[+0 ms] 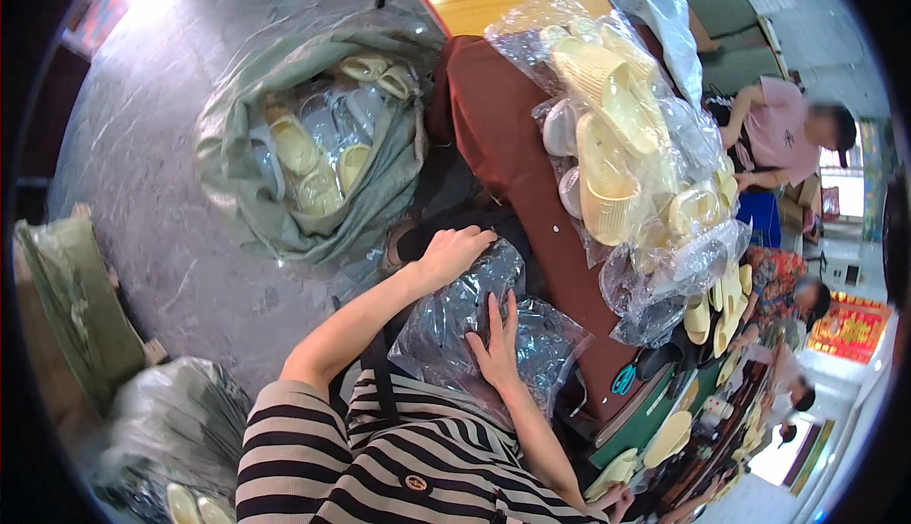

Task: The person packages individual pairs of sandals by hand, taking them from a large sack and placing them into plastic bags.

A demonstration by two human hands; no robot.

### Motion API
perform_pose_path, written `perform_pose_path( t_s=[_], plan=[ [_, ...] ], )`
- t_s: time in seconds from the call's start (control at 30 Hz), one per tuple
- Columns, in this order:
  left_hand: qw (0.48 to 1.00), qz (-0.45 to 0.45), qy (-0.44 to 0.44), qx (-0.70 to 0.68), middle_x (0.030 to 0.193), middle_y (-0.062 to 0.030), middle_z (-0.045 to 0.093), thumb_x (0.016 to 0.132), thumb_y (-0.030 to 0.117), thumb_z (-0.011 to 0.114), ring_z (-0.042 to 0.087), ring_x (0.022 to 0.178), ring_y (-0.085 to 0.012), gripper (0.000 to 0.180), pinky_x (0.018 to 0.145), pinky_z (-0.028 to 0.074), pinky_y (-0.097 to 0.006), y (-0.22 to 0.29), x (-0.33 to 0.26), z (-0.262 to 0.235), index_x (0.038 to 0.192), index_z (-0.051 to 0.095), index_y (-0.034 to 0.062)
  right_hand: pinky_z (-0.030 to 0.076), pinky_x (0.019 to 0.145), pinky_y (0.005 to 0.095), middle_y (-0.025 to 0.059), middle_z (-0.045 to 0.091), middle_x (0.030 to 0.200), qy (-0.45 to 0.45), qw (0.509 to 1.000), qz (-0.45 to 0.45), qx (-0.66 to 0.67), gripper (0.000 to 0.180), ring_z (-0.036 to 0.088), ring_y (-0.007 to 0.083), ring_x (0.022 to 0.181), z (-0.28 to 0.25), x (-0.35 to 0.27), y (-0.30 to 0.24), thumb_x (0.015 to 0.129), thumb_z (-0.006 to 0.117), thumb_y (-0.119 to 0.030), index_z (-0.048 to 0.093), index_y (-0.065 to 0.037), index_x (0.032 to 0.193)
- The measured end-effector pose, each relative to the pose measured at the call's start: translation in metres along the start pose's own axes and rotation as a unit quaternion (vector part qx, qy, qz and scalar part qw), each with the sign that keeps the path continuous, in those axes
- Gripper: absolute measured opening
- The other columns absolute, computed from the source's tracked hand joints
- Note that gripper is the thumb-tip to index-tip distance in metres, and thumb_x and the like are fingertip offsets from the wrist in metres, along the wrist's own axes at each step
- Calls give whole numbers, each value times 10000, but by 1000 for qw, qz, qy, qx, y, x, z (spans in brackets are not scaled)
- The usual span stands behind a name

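On my lap lies a heap of clear plastic bags (441, 320), crinkled and shiny. My left hand (455, 256) is closed at the upper edge of this plastic, fingers together and bent over it. Spread fingers of my right hand (498, 342) rest on the plastic with the palm down, gripping nothing. Beside my hands, a pile of cream slippers (612, 177) in clear bags covers the brown tabletop (503, 116). What the bags on my lap contain, if anything, I cannot make out.
Left of the table stands an open grey-green sack (232, 163) with bagged slippers inside. Teal-handled scissors (623, 379) lie at the table's edge. Loose slippers (669, 439) line the bench to the right, where several people work. A grey plastic sack (180, 420) sits at lower left.
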State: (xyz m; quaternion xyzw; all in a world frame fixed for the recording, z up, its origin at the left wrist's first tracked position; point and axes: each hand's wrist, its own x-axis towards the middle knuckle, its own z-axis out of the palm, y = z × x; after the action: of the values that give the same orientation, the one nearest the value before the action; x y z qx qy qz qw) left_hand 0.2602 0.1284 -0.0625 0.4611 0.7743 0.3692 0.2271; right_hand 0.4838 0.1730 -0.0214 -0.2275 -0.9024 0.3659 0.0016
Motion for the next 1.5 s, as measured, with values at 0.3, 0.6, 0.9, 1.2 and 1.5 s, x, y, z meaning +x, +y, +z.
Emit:
perform_pose_path(
  t_s=[0.3, 0.6, 0.9, 1.2, 1.5],
  plan=[
    [997, -25, 30, -73, 928, -160, 674, 905, 255, 580, 683, 820, -361, 222, 686, 552, -466, 22, -11, 30, 1029, 641, 81, 204, 1150, 508, 284, 87, 1551, -16, 999, 24, -36, 753, 173, 469, 1414, -8, -22, 2, 875, 647, -246, 269, -109, 1512],
    [995, -52, -81, -17, 1155, -191, 557, 894, 380, 614, 601, 1005, -375, 462, 887, 487, -469, 4, -10, 11, 1257, 597, 95, 167, 1161, 502, 247, 60, 1566, -35, 998, 23, -36, 726, 154, 425, 1430, 2, -5, 7, 943, 562, -380, 237, -89, 1524],
    [590, -395, 287, -643, 1391, -188, 468, 849, 242, 581, 445, 1285, -265, 619, 1043, 370, -353, 7, 145, 39, 1381, 402, -21, 191, 1139, 540, 308, 97, 1534, -49, 995, 19, -88, 712, 170, 481, 1404, 16, 10, 0, 903, 604, -271, 267, -80, 1500],
    [530, -218, 221, -789, 1282, -76, 574, 932, 244, 605, 545, 1151, -180, 429, 974, 431, -329, 24, 124, 73, 1307, 517, 56, 298, 1079, 519, 290, 156, 1505, -89, 986, 42, -131, 666, 316, 458, 1299, 4, 27, -13, 851, 668, -214, 358, -65, 1422],
    [426, -192, 189, -864, 1307, -66, 562, 909, 205, 581, 518, 1183, -193, 491, 1023, 396, -341, 28, 121, 81, 1372, 473, 84, 362, 1098, 448, 203, 106, 1536, -162, 962, 150, 160, 777, 184, 372, 1436, -18, 31, 4, 835, 667, -79, 252, -116, 1491]
  ],
)
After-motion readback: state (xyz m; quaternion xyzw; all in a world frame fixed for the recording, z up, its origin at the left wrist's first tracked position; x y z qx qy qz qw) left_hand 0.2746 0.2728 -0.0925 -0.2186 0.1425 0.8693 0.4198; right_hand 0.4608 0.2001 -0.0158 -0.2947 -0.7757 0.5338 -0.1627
